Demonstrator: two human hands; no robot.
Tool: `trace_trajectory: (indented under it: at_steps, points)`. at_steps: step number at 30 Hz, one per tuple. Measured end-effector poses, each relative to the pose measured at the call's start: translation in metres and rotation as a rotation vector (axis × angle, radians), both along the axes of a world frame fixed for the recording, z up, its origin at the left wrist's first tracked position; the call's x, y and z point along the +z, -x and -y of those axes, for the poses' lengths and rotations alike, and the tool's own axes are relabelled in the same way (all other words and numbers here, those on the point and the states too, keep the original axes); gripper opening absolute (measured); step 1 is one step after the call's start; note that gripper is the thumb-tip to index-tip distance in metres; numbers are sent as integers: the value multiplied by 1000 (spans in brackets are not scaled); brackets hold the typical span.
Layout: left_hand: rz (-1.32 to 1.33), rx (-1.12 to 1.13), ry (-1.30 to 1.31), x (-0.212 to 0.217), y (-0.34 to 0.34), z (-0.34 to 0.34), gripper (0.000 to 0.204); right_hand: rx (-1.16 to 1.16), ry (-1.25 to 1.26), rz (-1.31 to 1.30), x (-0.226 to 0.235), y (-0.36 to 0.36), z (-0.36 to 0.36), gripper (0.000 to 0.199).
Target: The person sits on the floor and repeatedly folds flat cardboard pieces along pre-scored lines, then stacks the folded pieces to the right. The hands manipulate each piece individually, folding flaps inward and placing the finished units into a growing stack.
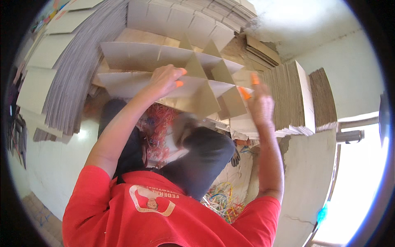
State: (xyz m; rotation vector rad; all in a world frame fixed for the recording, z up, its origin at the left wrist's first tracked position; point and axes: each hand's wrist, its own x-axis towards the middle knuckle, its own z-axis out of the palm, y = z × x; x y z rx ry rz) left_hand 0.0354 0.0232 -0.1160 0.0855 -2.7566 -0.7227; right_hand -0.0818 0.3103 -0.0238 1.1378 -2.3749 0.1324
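A lattice of interlocked cardboard divider strips is held up in front of me, its long strips running left to right with short cross pieces slotted in. My left hand grips the edge of a long strip near the middle, an orange cap on one fingertip. My right hand is blurred at the lattice's right end, with orange caps on its raised fingers; it touches the cross pieces there. My red shirt and dark trousers fill the lower part.
Tall stacks of flat cardboard sheets stand at the left, the back and the right. Coloured plastic strap scraps lie on the floor by my legs. A bright opening is at the right.
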Motion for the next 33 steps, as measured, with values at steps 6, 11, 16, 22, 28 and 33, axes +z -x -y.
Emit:
trace_trajectory:
  at_steps: [6, 11, 16, 22, 28, 33]
  points:
    - [-265, -8, 40, 5, -23, 9, 50, -915, -208, -108, 70, 62, -148, 83]
    - [-250, 61, 75, 8, -41, 15, 48, -861, -90, 324, 92, 109, -281, 33]
    - [-237, 109, 54, 7, -57, 31, 45, -665, 514, 660, 98, 103, -260, 29]
    - [-218, 147, 49, 4, -59, 31, 43, -615, -151, 36, 80, 109, -264, 34]
    - [-326, 149, 164, 2, -69, 38, 44, -914, -246, -217, 98, 83, -196, 48]
    - [-206, 168, 185, 3, -87, 56, 44, -455, 158, -43, 128, 18, -84, 62]
